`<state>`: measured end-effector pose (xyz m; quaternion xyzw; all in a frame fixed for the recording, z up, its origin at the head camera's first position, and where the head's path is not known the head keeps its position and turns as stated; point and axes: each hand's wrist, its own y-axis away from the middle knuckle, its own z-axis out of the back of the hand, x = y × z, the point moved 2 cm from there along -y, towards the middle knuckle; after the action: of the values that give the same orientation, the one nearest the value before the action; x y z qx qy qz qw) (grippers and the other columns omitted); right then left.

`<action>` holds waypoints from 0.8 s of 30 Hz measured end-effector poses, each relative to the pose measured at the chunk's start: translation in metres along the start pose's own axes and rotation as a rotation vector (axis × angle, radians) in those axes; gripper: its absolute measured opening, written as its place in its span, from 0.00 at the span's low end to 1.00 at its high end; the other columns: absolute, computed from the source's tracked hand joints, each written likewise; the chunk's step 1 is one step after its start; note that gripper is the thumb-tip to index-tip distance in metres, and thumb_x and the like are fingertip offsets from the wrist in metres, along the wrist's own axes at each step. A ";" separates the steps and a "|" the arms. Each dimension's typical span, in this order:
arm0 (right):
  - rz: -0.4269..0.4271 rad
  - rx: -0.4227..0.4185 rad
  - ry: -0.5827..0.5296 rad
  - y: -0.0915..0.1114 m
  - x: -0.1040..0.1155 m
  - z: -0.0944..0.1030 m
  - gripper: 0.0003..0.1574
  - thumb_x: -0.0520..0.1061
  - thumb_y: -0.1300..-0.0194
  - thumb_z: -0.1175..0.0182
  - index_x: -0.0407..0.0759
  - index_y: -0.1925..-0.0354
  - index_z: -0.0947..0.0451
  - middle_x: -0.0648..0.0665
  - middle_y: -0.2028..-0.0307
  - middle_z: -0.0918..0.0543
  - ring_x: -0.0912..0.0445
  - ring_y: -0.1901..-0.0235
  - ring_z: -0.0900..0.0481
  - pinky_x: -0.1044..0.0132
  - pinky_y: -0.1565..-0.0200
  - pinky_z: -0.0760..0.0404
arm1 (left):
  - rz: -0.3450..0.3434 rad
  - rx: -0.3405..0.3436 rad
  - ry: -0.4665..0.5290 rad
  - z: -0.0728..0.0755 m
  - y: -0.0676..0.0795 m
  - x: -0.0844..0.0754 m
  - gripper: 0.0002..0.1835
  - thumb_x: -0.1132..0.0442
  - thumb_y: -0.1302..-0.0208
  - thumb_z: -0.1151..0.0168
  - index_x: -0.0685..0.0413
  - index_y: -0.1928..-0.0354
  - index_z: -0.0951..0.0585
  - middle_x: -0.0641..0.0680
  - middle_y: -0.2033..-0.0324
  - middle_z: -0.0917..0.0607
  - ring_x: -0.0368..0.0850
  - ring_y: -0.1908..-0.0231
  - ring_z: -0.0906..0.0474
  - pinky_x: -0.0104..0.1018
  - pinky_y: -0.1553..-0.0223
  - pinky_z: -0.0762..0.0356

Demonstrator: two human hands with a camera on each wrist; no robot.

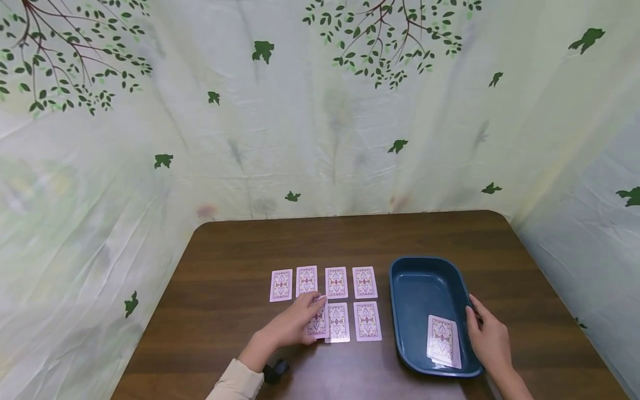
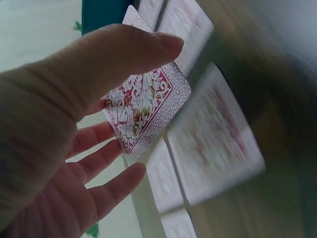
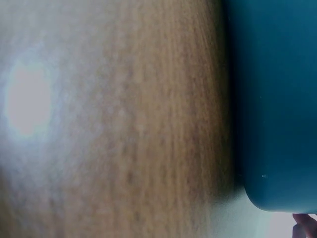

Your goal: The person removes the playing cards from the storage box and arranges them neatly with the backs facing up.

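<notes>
A patterned card (image 1: 318, 326) is pinched between the thumb and fingers of the left hand (image 1: 291, 323), at the left end of the nearer row on the desk (image 1: 240, 258). Its long axis is run roughly from the desk's near edge towards its far edge, one short end being pointed at each, with the patterned side turned up. The card beside it (image 1: 338, 323) is slightly overlapped in the head view, and the row is ended on the right by another card (image 1: 368, 321). Farther off, four cards (image 1: 336, 282) are laid in a row, lengthwise to the far edge. Towards the desk's right edge, a blue tray (image 1: 417, 303) is gripped at its right rim by the right hand (image 1: 491, 338); in its near right corner overlapping cards (image 1: 444, 340) are held, long axis slightly slanted
</notes>
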<state>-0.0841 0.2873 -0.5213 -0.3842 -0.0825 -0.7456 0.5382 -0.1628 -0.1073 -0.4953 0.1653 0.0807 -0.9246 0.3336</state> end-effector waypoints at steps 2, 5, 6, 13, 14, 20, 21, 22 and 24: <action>-0.002 -0.005 -0.002 0.000 -0.001 0.000 0.21 0.38 0.34 0.47 0.31 0.44 0.29 0.28 0.55 0.23 0.36 0.61 0.22 0.43 0.63 0.26 | 0.026 -0.004 0.014 0.001 0.010 0.007 0.44 0.62 0.60 0.25 0.69 0.39 0.34 0.68 0.43 0.35 0.60 0.43 0.39 0.48 0.44 0.38; -0.004 -0.008 -0.002 0.001 -0.001 0.000 0.21 0.39 0.34 0.47 0.31 0.45 0.29 0.28 0.55 0.23 0.36 0.61 0.22 0.43 0.63 0.26 | 0.088 0.011 0.040 0.002 0.025 0.017 0.43 0.62 0.60 0.25 0.70 0.40 0.34 0.68 0.43 0.35 0.61 0.43 0.39 0.50 0.44 0.38; -0.005 -0.005 -0.002 0.001 -0.001 0.000 0.21 0.39 0.34 0.47 0.31 0.44 0.29 0.28 0.55 0.23 0.36 0.61 0.22 0.43 0.63 0.26 | 0.108 0.013 0.051 0.003 0.029 0.020 0.43 0.63 0.60 0.25 0.70 0.40 0.33 0.69 0.44 0.35 0.61 0.43 0.38 0.51 0.45 0.38; -0.036 0.019 0.001 0.001 0.001 0.001 0.22 0.39 0.33 0.48 0.31 0.43 0.30 0.27 0.53 0.24 0.35 0.58 0.23 0.43 0.61 0.27 | 0.176 -0.010 0.054 0.007 0.057 0.037 0.41 0.66 0.64 0.24 0.73 0.43 0.31 0.71 0.46 0.33 0.64 0.45 0.36 0.54 0.47 0.36; -0.039 0.020 0.002 0.000 0.001 0.001 0.22 0.40 0.33 0.48 0.31 0.43 0.30 0.27 0.53 0.24 0.35 0.58 0.23 0.42 0.61 0.27 | 0.177 -0.015 0.051 0.007 0.060 0.039 0.41 0.66 0.65 0.24 0.73 0.44 0.30 0.71 0.46 0.32 0.64 0.46 0.35 0.54 0.47 0.36; -0.037 0.025 0.010 0.000 0.002 0.001 0.22 0.39 0.33 0.48 0.30 0.43 0.30 0.27 0.53 0.24 0.35 0.58 0.24 0.42 0.61 0.27 | 0.204 0.015 0.045 0.007 0.070 0.046 0.41 0.65 0.65 0.24 0.73 0.45 0.30 0.72 0.47 0.31 0.66 0.47 0.34 0.57 0.48 0.36; -0.038 0.026 0.011 0.000 0.002 0.000 0.22 0.39 0.34 0.48 0.30 0.44 0.30 0.27 0.53 0.25 0.35 0.58 0.24 0.42 0.61 0.27 | 0.206 0.024 0.049 0.007 0.071 0.047 0.41 0.64 0.64 0.24 0.73 0.45 0.30 0.72 0.47 0.31 0.66 0.47 0.34 0.57 0.48 0.36; -0.038 0.024 0.011 0.000 0.002 0.000 0.22 0.39 0.34 0.48 0.30 0.44 0.30 0.27 0.53 0.24 0.35 0.58 0.24 0.42 0.61 0.27 | 0.207 0.032 0.057 0.006 0.072 0.048 0.41 0.64 0.63 0.24 0.72 0.44 0.30 0.72 0.47 0.31 0.66 0.47 0.34 0.57 0.48 0.37; -0.040 0.019 0.009 0.000 0.002 0.000 0.22 0.39 0.34 0.48 0.30 0.44 0.30 0.27 0.54 0.24 0.35 0.58 0.24 0.42 0.60 0.27 | 0.206 0.046 0.086 0.006 0.073 0.049 0.40 0.62 0.61 0.24 0.72 0.43 0.30 0.72 0.45 0.32 0.66 0.45 0.35 0.57 0.48 0.38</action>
<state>-0.0843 0.2860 -0.5204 -0.3739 -0.0946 -0.7572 0.5271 -0.1525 -0.1938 -0.5106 0.2197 0.0561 -0.8791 0.4194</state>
